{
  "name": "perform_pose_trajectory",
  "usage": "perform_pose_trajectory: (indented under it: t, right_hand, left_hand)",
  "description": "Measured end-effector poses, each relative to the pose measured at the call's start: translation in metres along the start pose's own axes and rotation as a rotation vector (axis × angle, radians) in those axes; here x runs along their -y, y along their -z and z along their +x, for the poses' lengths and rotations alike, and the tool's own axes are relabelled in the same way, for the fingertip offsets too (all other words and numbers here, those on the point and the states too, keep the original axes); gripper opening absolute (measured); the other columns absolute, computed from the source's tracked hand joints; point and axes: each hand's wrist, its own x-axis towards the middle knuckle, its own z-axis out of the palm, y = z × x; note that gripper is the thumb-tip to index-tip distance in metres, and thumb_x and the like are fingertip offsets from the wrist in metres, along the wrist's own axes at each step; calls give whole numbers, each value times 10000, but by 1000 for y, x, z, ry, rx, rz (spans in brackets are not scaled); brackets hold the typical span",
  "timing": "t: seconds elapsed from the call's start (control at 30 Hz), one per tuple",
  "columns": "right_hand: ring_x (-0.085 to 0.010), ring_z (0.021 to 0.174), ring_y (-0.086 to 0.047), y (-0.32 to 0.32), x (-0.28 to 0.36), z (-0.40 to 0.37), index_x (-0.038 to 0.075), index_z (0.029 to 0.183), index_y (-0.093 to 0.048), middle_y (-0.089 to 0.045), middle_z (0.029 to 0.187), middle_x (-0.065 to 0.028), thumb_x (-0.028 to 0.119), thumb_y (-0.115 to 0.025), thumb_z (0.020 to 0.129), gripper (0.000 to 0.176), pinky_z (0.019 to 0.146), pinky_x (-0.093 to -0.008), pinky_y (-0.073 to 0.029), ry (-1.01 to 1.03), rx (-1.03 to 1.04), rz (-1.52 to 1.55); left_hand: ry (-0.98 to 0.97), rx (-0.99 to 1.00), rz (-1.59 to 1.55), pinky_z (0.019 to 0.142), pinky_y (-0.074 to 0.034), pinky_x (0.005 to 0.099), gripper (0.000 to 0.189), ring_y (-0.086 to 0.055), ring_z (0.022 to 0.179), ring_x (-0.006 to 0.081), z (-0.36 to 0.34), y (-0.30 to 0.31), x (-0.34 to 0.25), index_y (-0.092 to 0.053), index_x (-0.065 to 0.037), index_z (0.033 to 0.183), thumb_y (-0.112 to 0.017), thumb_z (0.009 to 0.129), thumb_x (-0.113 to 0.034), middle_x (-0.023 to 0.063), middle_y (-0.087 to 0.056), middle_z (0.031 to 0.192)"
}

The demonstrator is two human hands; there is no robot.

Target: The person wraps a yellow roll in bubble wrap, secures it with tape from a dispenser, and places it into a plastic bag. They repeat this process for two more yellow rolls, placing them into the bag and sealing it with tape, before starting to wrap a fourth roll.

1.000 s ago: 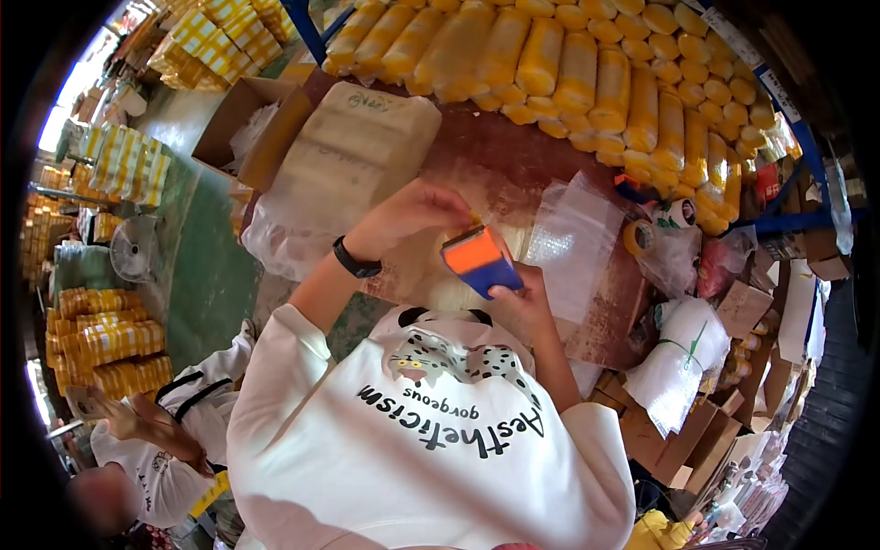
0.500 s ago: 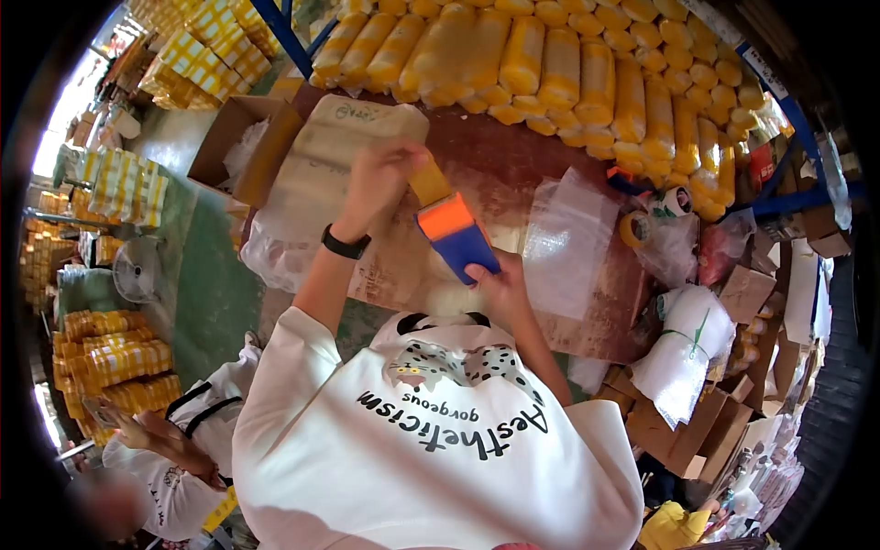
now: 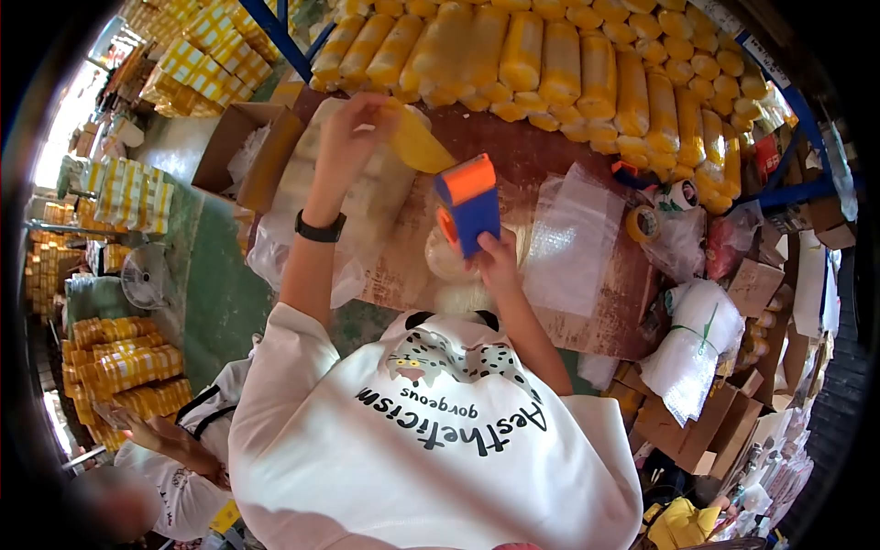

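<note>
My right hand (image 3: 498, 261) is wrapped round the lower end of a blue and orange tape dispenser (image 3: 478, 215), held up in front of my chest. From its orange head a strip of yellow tape (image 3: 422, 145) stretches up to the left. My left hand (image 3: 356, 124), with a black band on the wrist, pinches the free end of that strip. Below and behind the left hand lies a pale bundle (image 3: 371, 197) in clear plastic. A clear round plastic-wrapped thing (image 3: 447, 255), partly hidden by the dispenser, sits on the worktable (image 3: 403, 270).
Yellow-wrapped rolls (image 3: 522, 55) are stacked along the far side. Clear plastic bags (image 3: 570, 243) lie flat on the right, near tape rolls (image 3: 642, 223) and a bubble-wrap bundle (image 3: 697, 344). An open carton (image 3: 280, 156) stands left. Another person (image 3: 188, 458) is at lower left.
My left hand has moved up and left, drawing out a longer strip of tape. The dispenser has turned more upright and shifted slightly right and up in my right hand.
</note>
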Motion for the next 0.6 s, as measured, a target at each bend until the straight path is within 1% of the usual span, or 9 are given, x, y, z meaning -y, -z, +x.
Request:
perform_pose_trajectory:
  t: [0.1,0.2,0.27,0.3,0.37,0.4,0.5,0.57,0.6]
  right_hand:
    - [-185,611,-640,4,-4,4,-60,1033,-583,-656,802,-151,241,-630,853,354,394,-256,-511,4,27,70]
    - [-185,599,-639,5,-3,4,-74,1035,-576,-656,795,-163,244,-631,851,372,374,-248,-499,-11,7,103]
    - [-180,578,-634,5,0,3,-81,1017,-582,-656,788,-166,244,-631,849,369,355,-238,-482,-36,5,79]
    - [-166,545,-620,5,-1,2,-76,981,-602,-657,775,-154,216,-639,842,325,344,-234,-468,-40,6,52]
    - [-139,479,-592,3,-4,2,-66,910,-641,-660,749,-131,159,-655,829,239,323,-224,-442,-50,10,-1]
    - [-133,475,-588,3,-4,3,-64,905,-642,-658,749,-123,159,-662,826,238,318,-222,-430,-99,11,-38]
    - [-120,482,-584,-1,-1,7,-61,904,-642,-654,756,-103,164,-679,820,243,324,-215,-412,-228,13,-127]
    - [-117,509,-592,-8,7,10,-63,923,-638,-654,769,-95,169,-686,818,259,355,-213,-423,-296,15,-159]
    - [-114,530,-597,-11,9,12,-62,934,-636,-655,778,-93,175,-686,820,267,378,-213,-432,-311,14,-108]
  left_hand:
    - [22,77,-126,710,-483,250,392,-598,869,110,-14,1,13,-553,-37,1170,-672,798,-73,32,-585,983]
    - [124,36,-22,718,-482,253,448,-596,894,124,-32,-6,18,-526,-53,1219,-669,796,-75,27,-559,1026]
    - [69,-3,-33,725,-485,264,450,-603,898,153,-31,0,38,-524,-58,1228,-669,804,-99,51,-567,1023]
    - [42,-25,-37,729,-486,269,451,-606,900,167,-31,2,36,-523,-60,1232,-669,809,-111,62,-570,1022]
    - [54,-19,176,719,-476,259,474,-587,866,125,-29,8,29,-497,-69,1274,-665,834,-119,48,-579,1022]
    - [60,-15,283,715,-471,254,486,-578,849,103,-26,10,18,-484,-73,1295,-663,846,-123,41,-583,1022]
    - [-87,-89,705,711,-477,262,495,-580,814,107,-31,2,-12,-466,-73,1317,-647,861,-140,51,-601,949]
    - [-56,-132,701,710,-483,282,505,-612,841,178,-30,3,-2,-494,-87,1284,-675,818,-156,108,-603,968]
    - [-41,-155,702,709,-486,291,510,-628,855,213,-29,5,7,-508,-94,1268,-689,796,-163,137,-604,978]
